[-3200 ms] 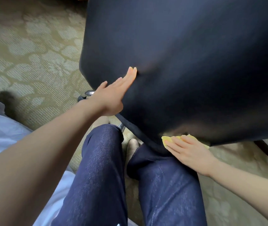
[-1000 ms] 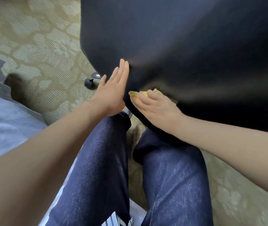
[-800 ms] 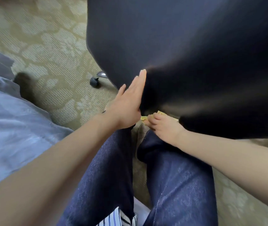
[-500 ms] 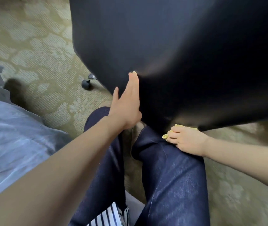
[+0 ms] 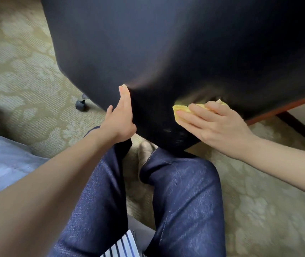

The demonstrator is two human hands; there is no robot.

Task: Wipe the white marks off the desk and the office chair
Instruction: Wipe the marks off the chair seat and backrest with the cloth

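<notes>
- While the right hand (image 5: 216,125) is pressing a folded yellow cloth (image 5: 180,109) against the office chair (image 5: 166,43), its fingers are lying nearly straight over the cloth rather than curling round it. The contact is sitting at lower centre-right of the frame.
- The left hand (image 5: 120,119) is bracing the same dark surface at centre frame, with fingers straight and together, holding nothing.
- The chair's black back is filling the upper two thirds of the frame, and the cloth is working near its lower edge.
- Faint pale smudges (image 5: 168,130) are showing just below and left of the cloth, between the two hands. Judgement: these are looking like leftover marks, so the chair is not finished.
- The remaining black surface is reading clean, though blur and shadow are making that uncertain.
- A reddish-brown wooden edge (image 5: 277,110) is showing at right of frame and may be the desk. Its top is out of view, so its condition cannot be told.
- Judgement: the chair wipe is running in progress, and the desk is going unverified.
- Patterned carpet (image 5: 27,71) and one caster (image 5: 80,105) are lying at left.
</notes>
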